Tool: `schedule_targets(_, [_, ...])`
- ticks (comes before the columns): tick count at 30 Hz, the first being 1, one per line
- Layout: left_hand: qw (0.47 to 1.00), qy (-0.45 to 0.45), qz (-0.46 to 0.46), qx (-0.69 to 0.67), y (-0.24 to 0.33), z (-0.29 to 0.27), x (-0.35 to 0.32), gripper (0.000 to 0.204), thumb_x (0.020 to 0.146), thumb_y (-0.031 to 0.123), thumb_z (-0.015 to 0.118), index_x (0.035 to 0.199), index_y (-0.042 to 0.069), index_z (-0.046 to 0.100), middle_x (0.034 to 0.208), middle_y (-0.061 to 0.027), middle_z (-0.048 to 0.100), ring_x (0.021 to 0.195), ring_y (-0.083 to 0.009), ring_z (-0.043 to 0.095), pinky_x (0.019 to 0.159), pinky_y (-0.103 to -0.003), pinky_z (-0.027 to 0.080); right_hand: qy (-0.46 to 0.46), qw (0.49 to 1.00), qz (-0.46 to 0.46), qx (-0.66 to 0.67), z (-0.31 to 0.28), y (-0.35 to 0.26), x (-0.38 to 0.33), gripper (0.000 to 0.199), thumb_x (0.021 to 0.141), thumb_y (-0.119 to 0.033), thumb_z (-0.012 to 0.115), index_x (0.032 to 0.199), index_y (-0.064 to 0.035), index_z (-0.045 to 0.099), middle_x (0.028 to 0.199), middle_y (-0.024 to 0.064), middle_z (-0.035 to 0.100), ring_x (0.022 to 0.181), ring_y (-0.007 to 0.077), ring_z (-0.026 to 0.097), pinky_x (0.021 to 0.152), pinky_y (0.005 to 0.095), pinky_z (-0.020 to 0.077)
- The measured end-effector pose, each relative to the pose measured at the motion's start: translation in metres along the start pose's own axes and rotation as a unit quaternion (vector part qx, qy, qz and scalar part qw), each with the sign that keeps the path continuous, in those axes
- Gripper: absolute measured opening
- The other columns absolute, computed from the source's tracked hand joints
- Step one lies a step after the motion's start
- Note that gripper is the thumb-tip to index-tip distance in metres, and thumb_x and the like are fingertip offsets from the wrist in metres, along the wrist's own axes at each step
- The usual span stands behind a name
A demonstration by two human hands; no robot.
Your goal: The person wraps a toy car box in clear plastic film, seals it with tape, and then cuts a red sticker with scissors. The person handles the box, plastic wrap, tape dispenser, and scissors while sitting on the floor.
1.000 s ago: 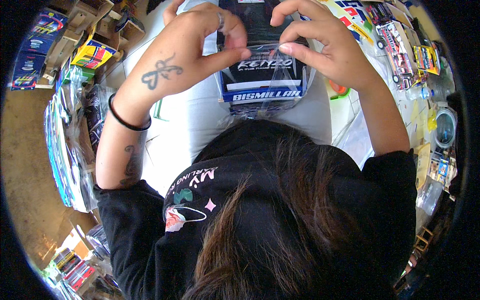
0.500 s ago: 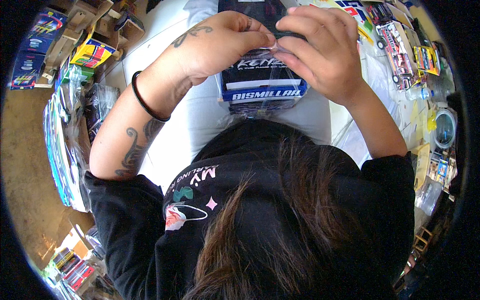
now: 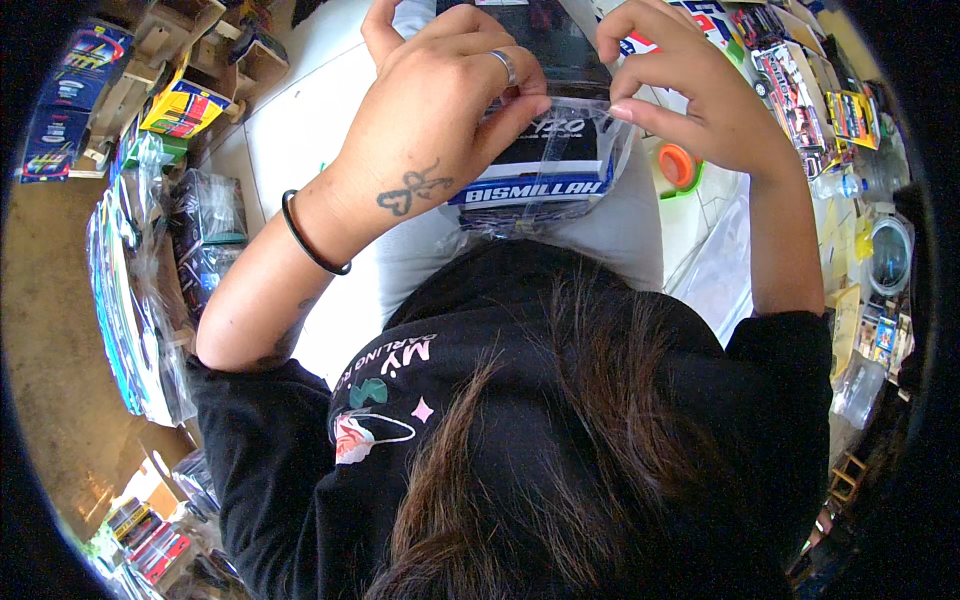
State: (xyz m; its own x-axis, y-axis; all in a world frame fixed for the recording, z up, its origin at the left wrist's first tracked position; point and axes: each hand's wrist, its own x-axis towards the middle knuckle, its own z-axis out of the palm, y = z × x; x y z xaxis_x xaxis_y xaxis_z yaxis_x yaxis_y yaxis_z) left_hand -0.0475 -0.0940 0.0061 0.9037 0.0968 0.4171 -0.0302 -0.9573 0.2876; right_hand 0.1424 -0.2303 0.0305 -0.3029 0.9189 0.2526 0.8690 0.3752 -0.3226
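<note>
Currently, fingers of the left hand (image 3: 430, 112) and right hand (image 3: 695, 92) look pinched on the edge of clear film (image 3: 578, 106), one each side; left inner pads hidden. Film spans the gap between them, over the box (image 3: 530, 191). Box sits on the lap (image 3: 638, 228), blue strip nearest the body. Step in hand, my read: working the film edge on the box. Next move calls for light, even tension so it doesn't slip or tear. Right of box: orange-green thing (image 3: 678, 166), then truck (image 3: 785, 90) farther out. Left of box: wrapped pack (image 3: 208, 212).
</note>
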Motion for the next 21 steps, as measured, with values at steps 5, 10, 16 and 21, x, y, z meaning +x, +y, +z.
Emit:
schedule_targets(5, [0.997, 0.045, 0.026, 0.051, -0.004, 0.009, -0.005, 0.010, 0.075, 0.018, 0.075, 0.080, 0.015, 0.067, 0.086, 0.0046, 0.065, 0.100, -0.0135, 0.058, 0.107, -0.048, 0.016, 0.118, 0.993, 0.014, -0.019, 0.026, -0.007, -0.001, 0.013, 0.073, -0.018, 0.072, 0.078, -0.0081, 0.065, 0.100, 0.0042, 0.056, 0.097, 0.0233, 0.052, 0.084, 0.0372, 0.0377])
schedule_targets(10, [0.996, -0.013, 0.069, 0.055, -0.018, -0.019, -0.015, 0.012, 0.074, 0.018, 0.076, 0.082, 0.014, 0.067, 0.089, 0.0025, 0.065, 0.104, -0.0157, 0.057, 0.108, -0.048, 0.017, 0.143, 0.990, -0.014, 0.004, 0.035, -0.009, 0.004, 0.010, 0.071, -0.011, 0.072, 0.077, -0.0086, 0.064, 0.091, 0.0011, 0.056, 0.092, 0.0226, 0.053, 0.081, 0.0360, 0.0382])
schedule_targets(16, [0.999, -0.033, 0.004, 0.004, -0.010, -0.021, -0.010, 0.016, 0.076, 0.018, 0.074, 0.089, 0.013, 0.067, 0.096, 0.0006, 0.064, 0.105, -0.0164, 0.057, 0.109, -0.050, 0.014, 0.102, 0.995, -0.011, 0.012, 0.026, -0.014, 0.006, 0.009, 0.073, -0.012, 0.070, 0.077, -0.0087, 0.063, 0.092, 0.0005, 0.055, 0.092, 0.0218, 0.051, 0.080, 0.0352, 0.0356])
schedule_targets(21, [0.991, -0.025, -0.003, -0.131, -0.008, -0.004, 0.001, 0.010, 0.079, 0.022, 0.071, 0.081, 0.013, 0.065, 0.085, 0.0009, 0.062, 0.095, -0.0192, 0.056, 0.102, -0.055, 0.017, 0.094, 0.995, -0.025, 0.010, 0.027, -0.009, 0.008, 0.009, 0.074, -0.013, 0.070, 0.077, -0.0090, 0.063, 0.093, 0.0006, 0.055, 0.094, 0.0215, 0.051, 0.082, 0.0355, 0.0348])
